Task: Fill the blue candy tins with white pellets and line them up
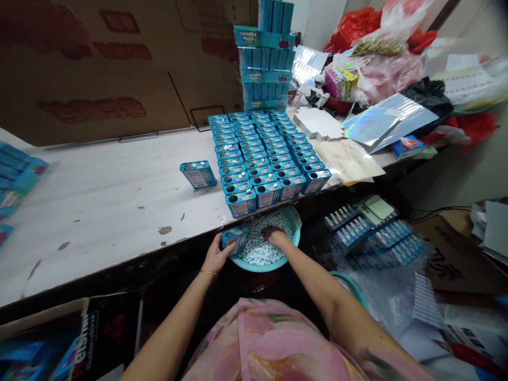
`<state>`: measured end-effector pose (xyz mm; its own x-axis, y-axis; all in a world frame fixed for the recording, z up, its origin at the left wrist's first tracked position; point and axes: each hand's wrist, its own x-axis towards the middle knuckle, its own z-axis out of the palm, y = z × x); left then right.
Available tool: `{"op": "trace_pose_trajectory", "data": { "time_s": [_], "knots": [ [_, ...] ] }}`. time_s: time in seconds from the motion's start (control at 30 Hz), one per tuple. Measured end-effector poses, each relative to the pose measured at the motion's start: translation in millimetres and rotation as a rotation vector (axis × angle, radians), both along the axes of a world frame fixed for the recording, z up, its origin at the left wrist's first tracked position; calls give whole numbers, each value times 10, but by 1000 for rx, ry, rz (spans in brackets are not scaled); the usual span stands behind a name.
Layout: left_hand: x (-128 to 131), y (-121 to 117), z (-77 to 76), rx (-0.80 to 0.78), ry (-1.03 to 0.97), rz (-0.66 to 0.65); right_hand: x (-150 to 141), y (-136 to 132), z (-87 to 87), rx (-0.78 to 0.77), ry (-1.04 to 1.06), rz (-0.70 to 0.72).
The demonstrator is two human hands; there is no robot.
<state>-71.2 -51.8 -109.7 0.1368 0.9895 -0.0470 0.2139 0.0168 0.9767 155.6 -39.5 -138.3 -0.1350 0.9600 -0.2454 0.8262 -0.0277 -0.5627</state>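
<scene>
My left hand (215, 256) is closed around a small blue candy tin (234, 239), holding it at the left rim of a turquoise basin (294, 241). White round candies (260, 251) fill the basin. Inside it, my right hand (275, 236) reaches down among the candies; its fingertips are dark and partly buried, so their grip is unclear. Just beyond the basin, rows of blue tins (260, 159) stand close together on the white table, many showing a dark round spot on top. A single tin (199, 174) stands apart to their left.
Stacked display boxes marked "Caramelo Macizo" (265, 69) rise behind the rows. A large cardboard box (119, 69) lines the table's back. White cut card sheets (319, 123) and plastic bags (397, 69) lie at right. Below are wrapped packs (369, 233) and an open carton (43, 317).
</scene>
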Motion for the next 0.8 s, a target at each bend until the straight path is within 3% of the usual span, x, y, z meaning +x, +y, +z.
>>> {"op": "trace_pose_trajectory", "data": {
  "time_s": [0.1, 0.23, 0.33, 0.47, 0.57, 0.8],
  "knots": [
    [-37, -30, 7, -27, -84, 42, 86, 29, -46, -22, 115, -12],
    [-150, -95, 5, 27, -69, 63, 364, -64, 25, -29, 236, -24],
    [-161, -109, 16, 95, 33, 52, 519, -166, 195, -17, 391, -44],
    [-14, -78, 70, 158, 171, -18, 618, -254, 598, 4, 529, 0],
    [132, -48, 110, 210, 258, -53, 594, -268, 952, 44, 372, 124],
    [260, -40, 98, 256, 342, -62, 233, -293, 1668, 185, -309, 391]
  ]
}}
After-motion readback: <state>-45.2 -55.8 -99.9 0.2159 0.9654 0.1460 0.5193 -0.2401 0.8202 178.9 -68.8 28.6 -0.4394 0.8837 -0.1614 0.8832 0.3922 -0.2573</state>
